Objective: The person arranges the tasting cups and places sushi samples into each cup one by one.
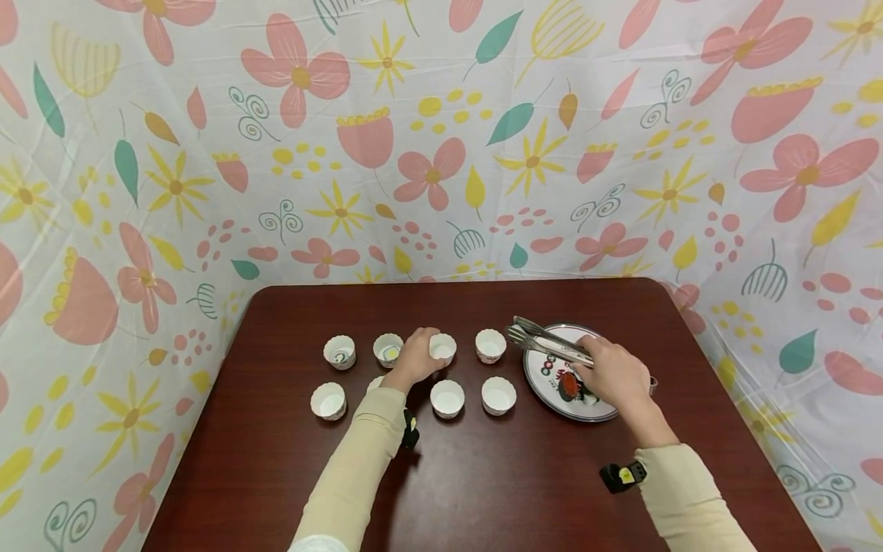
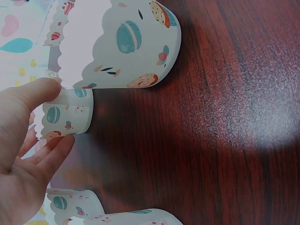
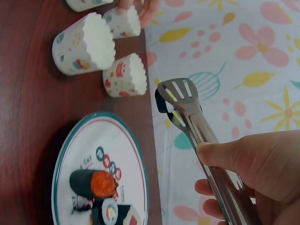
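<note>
My left hand [image 1: 412, 359] holds a white scalloped paper baking cup [image 1: 443, 349] in the back row, thumb on one side and fingers on the other. The left wrist view shows the cup's printed side [image 2: 70, 117] between thumb and fingertips. My right hand [image 1: 614, 373] grips metal serving tongs [image 3: 206, 145] over the plate, their slotted tips pointing left toward the cups. Below them, on a round white plate [image 3: 101, 136] with printed letters, lie an orange-topped sushi roll [image 3: 91, 183] and another sushi piece [image 3: 110, 211] with a white top.
More paper cups stand in two rows. The back-left cup [image 1: 339, 353] and its neighbour [image 1: 388, 350] contain small items. In front stand a left cup [image 1: 328, 401], a middle cup [image 1: 448, 399] and a right cup [image 1: 499, 395]. A flowered cloth [image 1: 428, 176] hangs behind the brown table [image 1: 517, 491].
</note>
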`<state>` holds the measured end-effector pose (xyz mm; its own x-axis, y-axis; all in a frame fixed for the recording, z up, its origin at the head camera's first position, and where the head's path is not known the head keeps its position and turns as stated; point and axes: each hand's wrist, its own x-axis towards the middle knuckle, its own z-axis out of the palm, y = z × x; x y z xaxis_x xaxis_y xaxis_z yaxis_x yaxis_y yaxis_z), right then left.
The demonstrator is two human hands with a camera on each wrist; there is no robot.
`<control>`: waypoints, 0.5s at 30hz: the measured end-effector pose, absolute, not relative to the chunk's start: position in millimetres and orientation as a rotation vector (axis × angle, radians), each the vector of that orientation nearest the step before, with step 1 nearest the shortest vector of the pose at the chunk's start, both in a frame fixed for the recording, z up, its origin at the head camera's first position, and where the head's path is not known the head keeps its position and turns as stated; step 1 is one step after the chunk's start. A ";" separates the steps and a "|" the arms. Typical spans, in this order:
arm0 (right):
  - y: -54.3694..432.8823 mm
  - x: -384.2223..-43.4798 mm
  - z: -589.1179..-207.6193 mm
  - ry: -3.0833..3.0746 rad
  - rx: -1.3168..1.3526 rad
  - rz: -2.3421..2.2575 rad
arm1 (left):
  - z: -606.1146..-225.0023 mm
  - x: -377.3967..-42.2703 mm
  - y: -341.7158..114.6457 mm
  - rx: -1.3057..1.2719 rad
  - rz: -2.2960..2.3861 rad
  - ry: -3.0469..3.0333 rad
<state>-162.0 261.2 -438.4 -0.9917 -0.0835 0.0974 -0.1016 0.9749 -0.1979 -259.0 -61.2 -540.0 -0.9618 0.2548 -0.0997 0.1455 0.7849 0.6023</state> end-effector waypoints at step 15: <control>229.3 -175.7 -442.4 -3.003 0.226 0.319 | -538.5 -257.6 -61.3 0.319 0.929 2.804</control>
<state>-175.7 229.3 -442.4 -0.9826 -0.1354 0.1273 -0.1591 0.9668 -0.1999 -257.6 -61.3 -538.5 -0.9626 0.2545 -0.0932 0.1485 0.7828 0.6043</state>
